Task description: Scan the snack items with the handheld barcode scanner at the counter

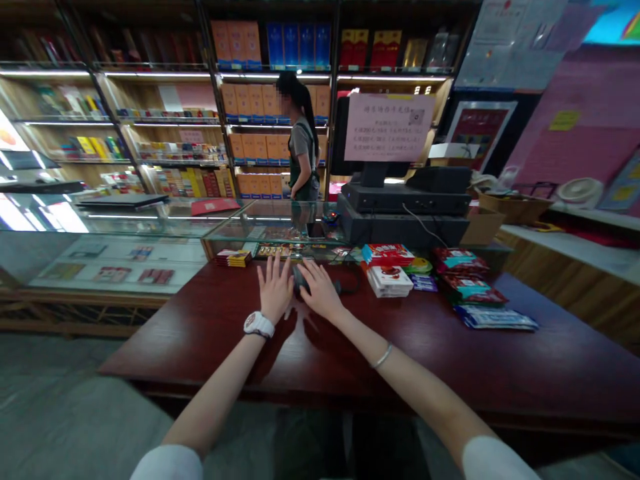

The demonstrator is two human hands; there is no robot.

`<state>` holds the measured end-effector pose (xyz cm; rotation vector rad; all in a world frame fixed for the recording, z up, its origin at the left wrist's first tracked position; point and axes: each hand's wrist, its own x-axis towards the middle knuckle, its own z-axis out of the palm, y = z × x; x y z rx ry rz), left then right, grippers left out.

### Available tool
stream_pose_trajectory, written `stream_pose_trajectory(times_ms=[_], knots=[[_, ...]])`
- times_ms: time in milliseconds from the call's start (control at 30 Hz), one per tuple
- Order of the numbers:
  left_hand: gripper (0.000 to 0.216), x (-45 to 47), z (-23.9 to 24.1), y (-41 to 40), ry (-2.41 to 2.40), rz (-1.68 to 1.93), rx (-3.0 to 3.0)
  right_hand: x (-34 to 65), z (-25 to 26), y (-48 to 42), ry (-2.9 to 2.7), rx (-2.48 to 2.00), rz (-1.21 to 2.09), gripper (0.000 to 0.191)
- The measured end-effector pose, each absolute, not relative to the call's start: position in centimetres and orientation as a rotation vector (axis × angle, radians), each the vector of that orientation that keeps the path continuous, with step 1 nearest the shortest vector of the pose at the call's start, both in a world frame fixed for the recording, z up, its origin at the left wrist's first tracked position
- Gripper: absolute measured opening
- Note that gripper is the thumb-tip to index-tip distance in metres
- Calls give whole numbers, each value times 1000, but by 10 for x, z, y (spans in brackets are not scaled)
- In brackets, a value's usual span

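My left hand (275,287) lies flat on the dark red counter (210,333), fingers spread, with a white watch on its wrist. My right hand (320,290), a thin bracelet on its wrist, rests over a small dark object (300,279) with a cord running right; its fingers curve loosely on top of it. The two hands almost touch. Snack packets (387,253) and white packs (390,280) lie just right of my right hand.
A black till with a screen and a pink notice (390,127) stands at the counter's far right. Red and blue packets (470,287) lie on the right. A glass display case (125,227) runs left. A person in an apron (303,147) stands before shelves of boxes.
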<state>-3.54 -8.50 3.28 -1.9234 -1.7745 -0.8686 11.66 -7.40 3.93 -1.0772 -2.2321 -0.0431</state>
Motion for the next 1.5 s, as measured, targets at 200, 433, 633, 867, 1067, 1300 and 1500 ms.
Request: stream_pose_trajectory(times_ms=[200,433,633,867,1067,1300,1500], knots=[[52,-108,30,-72,-1933,-844,-1809,46,23,-60,-2277,-1018,112,63],[49,-171,19,-40,-2185,-902,-1627,-21,4,-31,-2299,-1106,199,63],[50,-205,5,-20,-2245,-896,-1551,-56,-10,-8,-2320,-1222,251,68],[51,-231,1,1,-2284,-809,-1478,-87,-33,22,-2299,-1308,285,72],[56,-251,-3,20,-2418,-805,-1470,-110,-30,40,-2283,-1351,264,72],[57,-263,-2,28,-2552,-807,-1652,-123,-25,46,-2348,-1379,275,65],[53,-258,5,20,-2567,-814,-1708,-123,-18,44,-2438,-1414,289,66]])
